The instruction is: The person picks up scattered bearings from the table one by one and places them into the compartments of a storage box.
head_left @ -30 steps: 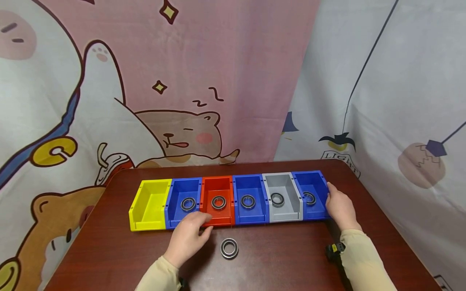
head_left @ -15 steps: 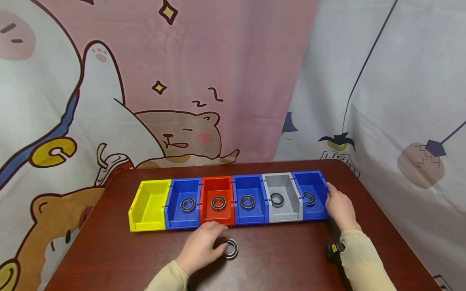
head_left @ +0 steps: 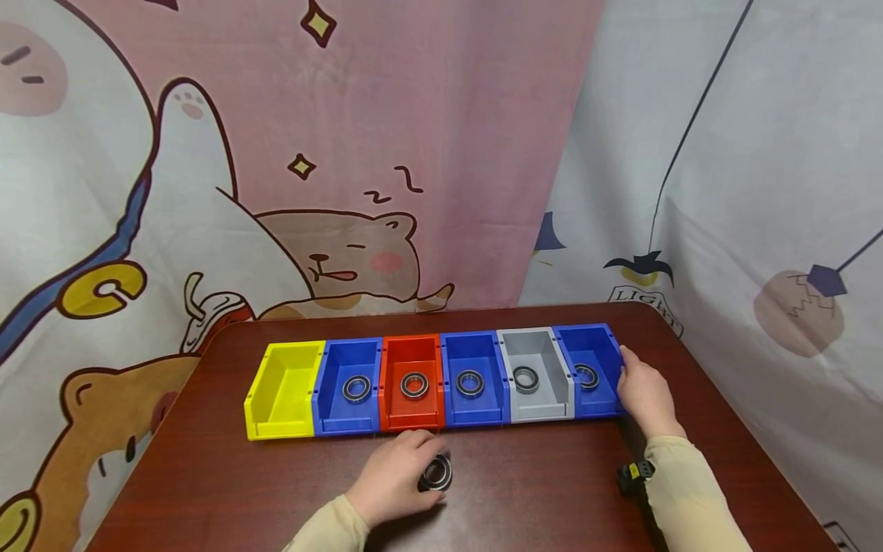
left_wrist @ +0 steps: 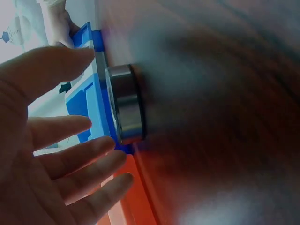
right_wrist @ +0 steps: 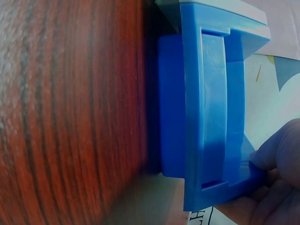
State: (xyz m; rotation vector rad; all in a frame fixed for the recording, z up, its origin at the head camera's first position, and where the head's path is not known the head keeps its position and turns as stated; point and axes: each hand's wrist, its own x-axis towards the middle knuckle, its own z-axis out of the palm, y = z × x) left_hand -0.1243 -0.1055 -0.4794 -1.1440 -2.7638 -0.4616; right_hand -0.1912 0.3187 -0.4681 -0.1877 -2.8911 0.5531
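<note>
A ball bearing (head_left: 447, 473) lies on the brown table in front of the red bin (head_left: 411, 349). My left hand (head_left: 395, 477) is spread at its left side, thumb and fingers apart. In the left wrist view, straight fingers stand beside the bearing's steel outer ring (left_wrist: 127, 105), with no clear contact. My right hand (head_left: 647, 392) grips the side wall of the rightmost blue bin (head_left: 586, 346). Up close in the right wrist view, the thumb (right_wrist: 268, 152) lies on that wall and the other fingers are behind it. Inside this bin is another bearing (head_left: 595, 377).
Joined in one row are a yellow bin (head_left: 284, 383), a blue bin (head_left: 348, 356), the red bin, another blue bin (head_left: 471, 353), a grey bin (head_left: 530, 351) and the gripped one. All but the yellow hold one bearing each. A printed curtain (head_left: 476, 153) hangs behind the table (head_left: 524, 491).
My left hand has moved right and toward me from in front of the left blue bin to the loose bearing, its fingers now around it. The right hand has stayed on its bin.
</note>
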